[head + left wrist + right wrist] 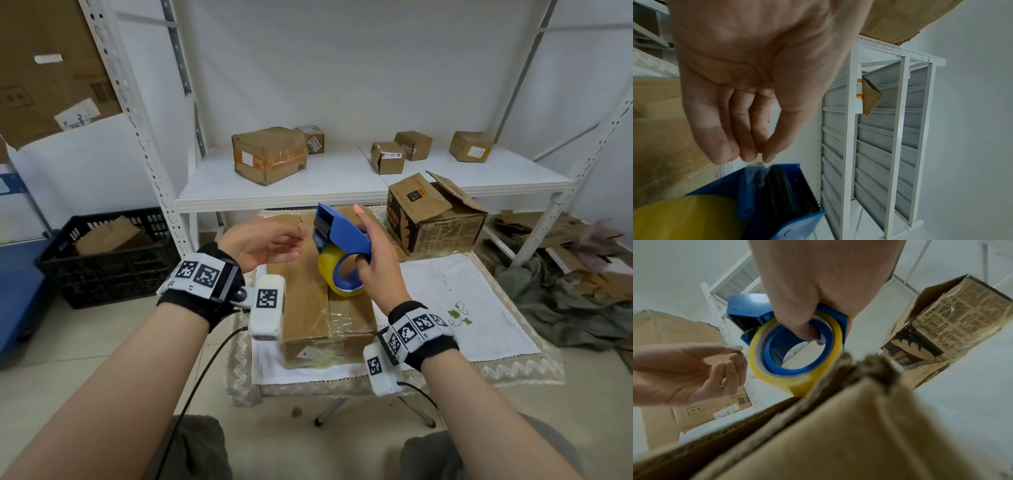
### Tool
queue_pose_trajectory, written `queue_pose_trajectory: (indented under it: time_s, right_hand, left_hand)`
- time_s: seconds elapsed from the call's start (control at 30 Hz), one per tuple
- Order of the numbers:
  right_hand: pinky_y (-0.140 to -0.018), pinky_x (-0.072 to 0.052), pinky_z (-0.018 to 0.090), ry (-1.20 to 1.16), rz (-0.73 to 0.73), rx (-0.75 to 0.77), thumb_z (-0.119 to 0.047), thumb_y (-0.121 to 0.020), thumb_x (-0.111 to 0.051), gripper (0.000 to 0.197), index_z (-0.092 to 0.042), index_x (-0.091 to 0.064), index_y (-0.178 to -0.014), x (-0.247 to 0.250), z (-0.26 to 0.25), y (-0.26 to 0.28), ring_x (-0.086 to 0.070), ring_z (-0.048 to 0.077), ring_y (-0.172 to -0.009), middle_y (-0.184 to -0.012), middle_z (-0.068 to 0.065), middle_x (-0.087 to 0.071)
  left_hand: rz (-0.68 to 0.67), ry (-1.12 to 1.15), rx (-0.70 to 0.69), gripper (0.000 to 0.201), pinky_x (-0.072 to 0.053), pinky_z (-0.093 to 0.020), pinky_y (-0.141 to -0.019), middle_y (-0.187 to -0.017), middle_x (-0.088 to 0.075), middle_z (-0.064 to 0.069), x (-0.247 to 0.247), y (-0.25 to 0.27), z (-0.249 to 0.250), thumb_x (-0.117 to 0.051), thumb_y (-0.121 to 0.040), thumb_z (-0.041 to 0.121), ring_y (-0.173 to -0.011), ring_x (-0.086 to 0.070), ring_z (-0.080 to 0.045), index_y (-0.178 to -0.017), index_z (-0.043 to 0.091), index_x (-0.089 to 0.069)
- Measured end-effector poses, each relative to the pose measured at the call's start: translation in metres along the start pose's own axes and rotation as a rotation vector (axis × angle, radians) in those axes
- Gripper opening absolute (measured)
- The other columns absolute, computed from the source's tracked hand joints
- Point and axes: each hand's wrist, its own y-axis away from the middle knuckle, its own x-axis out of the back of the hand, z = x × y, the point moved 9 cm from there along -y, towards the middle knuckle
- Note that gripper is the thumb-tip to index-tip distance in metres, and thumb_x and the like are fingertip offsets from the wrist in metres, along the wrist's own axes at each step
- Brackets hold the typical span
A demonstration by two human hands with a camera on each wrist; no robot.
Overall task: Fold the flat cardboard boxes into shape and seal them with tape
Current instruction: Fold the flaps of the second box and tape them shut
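Note:
A blue tape dispenser (342, 233) with a yellowish roll of tape (334, 274) is held in the air by my right hand (376, 253), thumb hooked inside the roll's core (809, 335). Beneath it a brown cardboard box (308, 308) lies on the small cloth-covered table (462, 308), its top seam covered in clear tape. My left hand (263, 245) is at the dispenser's toothed front end; in the left wrist view its thumb and fingertips (756, 155) pinch the clear tape end (756, 167) coming off the dispenser (781, 194).
A worn printed box (435, 219) with open flaps stands at the table's far right. A white shelf (308, 185) behind holds several small boxes. A black crate (102, 257) with cardboard sits on the floor left; cloth and flattened cardboard (565, 274) lie at right.

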Motion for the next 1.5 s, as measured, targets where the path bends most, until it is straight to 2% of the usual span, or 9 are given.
queue_pose_trajectory:
  time_s: [0.17,0.27,0.4,0.67,0.77,0.97,1.1,1.3,1.5]
  right_hand:
    - [-0.090,-0.038,0.003,-0.039,0.021,0.022,0.024,-0.078,-0.049,0.086,-0.020,-0.044,-0.150,0.007,-0.005,0.004,-0.047,-0.015,-0.112,-0.130,0.001,-0.052]
    - [-0.091,-0.043,0.008,-0.107,0.034,-0.027,0.024,-0.073,-0.053,0.087,-0.030,-0.051,-0.141,0.010,0.000,0.007,-0.050,-0.009,-0.110,-0.129,0.007,-0.050]
    - [-0.089,-0.054,0.033,-0.203,-0.027,-0.057,0.018,-0.075,-0.058,0.084,-0.033,-0.048,-0.140,0.005,0.001,0.013,-0.060,0.011,-0.112,-0.131,-0.004,-0.057]
    - [-0.107,-0.045,0.032,-0.013,-0.036,0.074,-0.008,-0.073,-0.066,0.079,-0.022,-0.041,-0.147,0.027,-0.031,0.005,-0.048,0.010,-0.130,-0.142,-0.007,-0.048]
    - [-0.107,-0.042,0.027,0.086,-0.063,0.132,-0.022,-0.075,-0.072,0.080,-0.022,-0.039,-0.148,0.035,-0.044,-0.003,-0.043,0.006,-0.129,-0.144,-0.010,-0.044]
    - [-0.101,-0.039,0.025,0.191,0.008,0.161,-0.020,-0.076,-0.086,0.081,-0.020,-0.044,-0.145,0.062,-0.028,-0.006,-0.041,0.006,-0.122,-0.138,-0.012,-0.045]
    - [-0.098,-0.044,0.038,0.323,0.062,0.137,-0.012,-0.078,-0.085,0.074,-0.017,-0.048,-0.142,0.089,0.004,0.001,-0.045,0.015,-0.118,-0.140,0.000,-0.052]
    - [-0.093,-0.043,0.040,0.379,0.075,0.170,-0.004,-0.080,-0.080,0.069,-0.019,-0.048,-0.140,0.088,0.016,0.001,-0.048,0.023,-0.113,-0.135,0.002,-0.053]
    - [-0.091,-0.041,0.036,0.361,0.085,0.174,0.001,-0.081,-0.075,0.068,-0.022,-0.047,-0.139,0.095,0.025,0.008,-0.044,0.018,-0.109,-0.131,0.001,-0.053]
  left_hand:
    - [-0.001,0.032,-0.006,0.020,-0.061,-0.021,-0.068,-0.083,-0.067,-0.009,-0.002,0.003,0.002,-0.067,-0.094,0.005,-0.072,-0.063,-0.014,-0.110,-0.006,-0.069]
    - [0.006,0.023,-0.023,0.007,-0.061,-0.019,-0.065,-0.080,-0.067,-0.007,-0.005,0.004,0.007,-0.068,-0.093,0.005,-0.071,-0.063,-0.013,-0.095,-0.001,-0.071]
    - [0.056,-0.040,-0.070,0.005,-0.058,-0.018,-0.059,-0.078,-0.066,-0.008,-0.003,0.004,0.018,-0.072,-0.090,0.004,-0.067,-0.063,-0.013,-0.091,0.001,-0.069]
    - [0.094,-0.230,-0.165,0.011,-0.057,-0.015,-0.061,-0.058,-0.062,0.000,0.000,0.005,0.043,-0.062,-0.098,0.005,-0.047,-0.059,-0.004,-0.095,-0.002,-0.070]
    - [0.112,-0.261,-0.187,0.013,-0.055,-0.014,-0.058,-0.078,-0.063,-0.005,0.001,0.006,0.050,-0.061,-0.099,0.006,-0.064,-0.061,-0.009,-0.102,-0.004,-0.068]
    - [0.199,-0.259,-0.222,0.011,-0.057,-0.019,-0.068,-0.092,-0.061,-0.007,0.025,0.009,0.063,-0.061,-0.098,0.009,-0.076,-0.058,-0.011,-0.102,-0.001,-0.065]
    - [0.294,-0.266,-0.246,0.012,-0.055,-0.028,-0.085,-0.087,-0.060,-0.007,0.059,0.007,0.069,-0.061,-0.098,0.010,-0.076,-0.058,-0.013,-0.101,-0.002,-0.064]
    - [0.418,-0.332,-0.348,0.014,-0.049,-0.020,-0.066,-0.079,-0.054,-0.004,0.054,-0.007,0.075,-0.058,-0.101,0.012,-0.070,-0.052,-0.011,-0.089,0.006,-0.062]
    - [0.356,-0.319,-0.337,0.019,-0.049,-0.018,-0.064,-0.084,-0.054,-0.002,0.046,-0.021,0.068,-0.061,-0.101,0.020,-0.072,-0.053,-0.010,-0.083,0.013,-0.060]
